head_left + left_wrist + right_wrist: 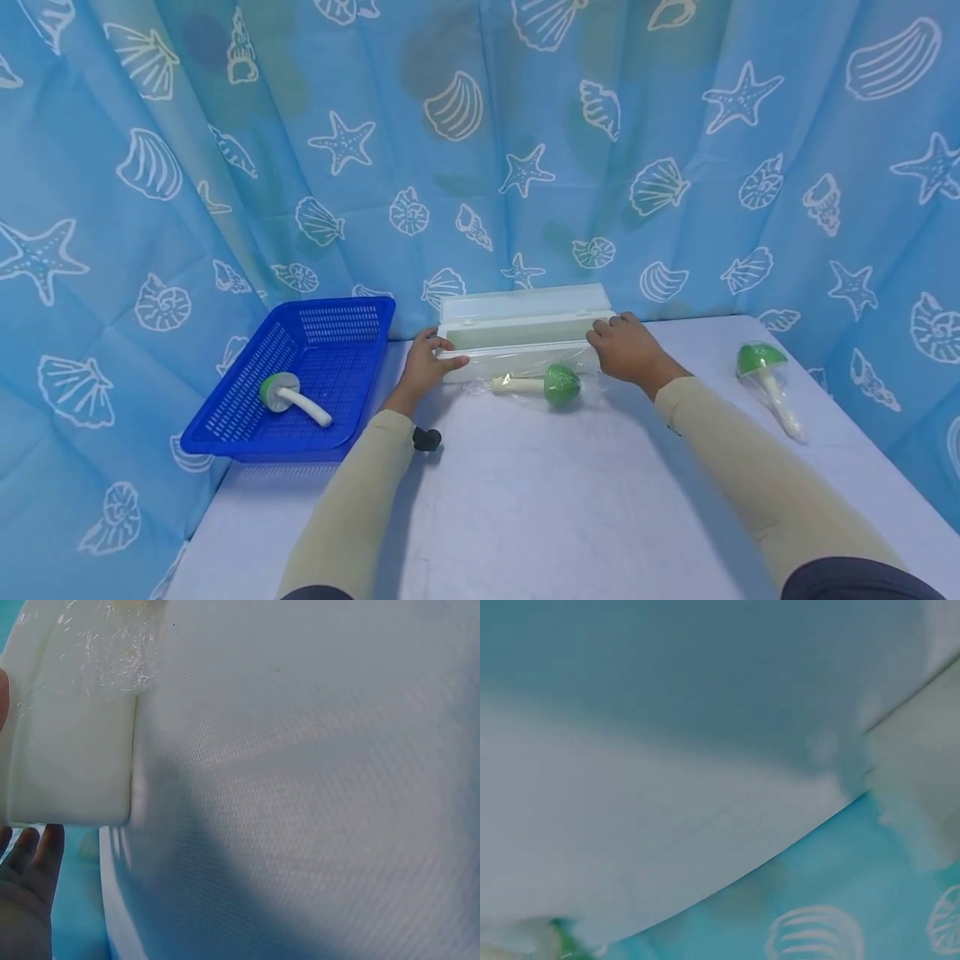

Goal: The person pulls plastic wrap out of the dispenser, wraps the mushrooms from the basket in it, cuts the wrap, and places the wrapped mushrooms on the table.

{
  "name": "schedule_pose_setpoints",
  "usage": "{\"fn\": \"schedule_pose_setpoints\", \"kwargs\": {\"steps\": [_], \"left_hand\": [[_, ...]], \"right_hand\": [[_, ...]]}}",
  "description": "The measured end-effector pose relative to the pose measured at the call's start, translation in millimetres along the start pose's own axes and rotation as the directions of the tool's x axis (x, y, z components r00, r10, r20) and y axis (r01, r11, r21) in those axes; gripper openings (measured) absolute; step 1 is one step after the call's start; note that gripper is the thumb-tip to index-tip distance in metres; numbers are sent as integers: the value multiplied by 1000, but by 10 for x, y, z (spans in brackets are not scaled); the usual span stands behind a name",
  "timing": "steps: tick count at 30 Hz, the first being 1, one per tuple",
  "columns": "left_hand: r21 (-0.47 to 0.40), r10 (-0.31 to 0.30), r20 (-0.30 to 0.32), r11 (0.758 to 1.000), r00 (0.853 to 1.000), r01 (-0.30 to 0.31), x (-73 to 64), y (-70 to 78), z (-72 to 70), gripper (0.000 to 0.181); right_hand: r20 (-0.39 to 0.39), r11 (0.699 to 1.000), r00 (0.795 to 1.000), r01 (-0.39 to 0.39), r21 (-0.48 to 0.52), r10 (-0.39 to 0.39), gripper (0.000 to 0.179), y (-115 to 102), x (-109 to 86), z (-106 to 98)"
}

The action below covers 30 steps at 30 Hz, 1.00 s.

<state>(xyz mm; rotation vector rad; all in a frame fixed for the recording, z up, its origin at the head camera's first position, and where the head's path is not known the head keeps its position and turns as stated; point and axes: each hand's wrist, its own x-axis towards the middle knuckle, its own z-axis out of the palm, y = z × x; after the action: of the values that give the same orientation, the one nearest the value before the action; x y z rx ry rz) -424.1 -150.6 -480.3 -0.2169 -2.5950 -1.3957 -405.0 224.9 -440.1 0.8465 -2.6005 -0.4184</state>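
Observation:
A long white plastic box stands near the table's back edge, its lid raised behind it. My left hand grips the box's left end, thumb along the front rim. In the left wrist view, fingers touch the end of the box. My right hand holds the right end with curled fingers; the right wrist view shows only a blurred pale box corner, not the hand. Against the box's front lies a green-capped toy mushroom in clear plastic.
A blue plastic basket at the left holds another green-and-white mushroom. One more wrapped mushroom lies at the table's right side. A blue shell-patterned curtain hangs behind the white-covered table.

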Motion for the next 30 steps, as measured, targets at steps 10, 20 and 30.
{"fn": "schedule_pose_setpoints", "kwargs": {"steps": [10,20,30], "left_hand": [[-6,12,-14,1000,1000,-12,-37,2,-61,35],[5,32,-24,999,999,-32,-114,30,-135,37],[150,212,-30,967,977,-205,-294,160,-85,23]], "right_hand": [[-217,1000,976,13,4,-11,7,149,-236,126],[-94,966,987,-104,236,129,23,-19,-27,-48],[-145,860,971,-92,502,188,5,-216,-32,-18]]}}
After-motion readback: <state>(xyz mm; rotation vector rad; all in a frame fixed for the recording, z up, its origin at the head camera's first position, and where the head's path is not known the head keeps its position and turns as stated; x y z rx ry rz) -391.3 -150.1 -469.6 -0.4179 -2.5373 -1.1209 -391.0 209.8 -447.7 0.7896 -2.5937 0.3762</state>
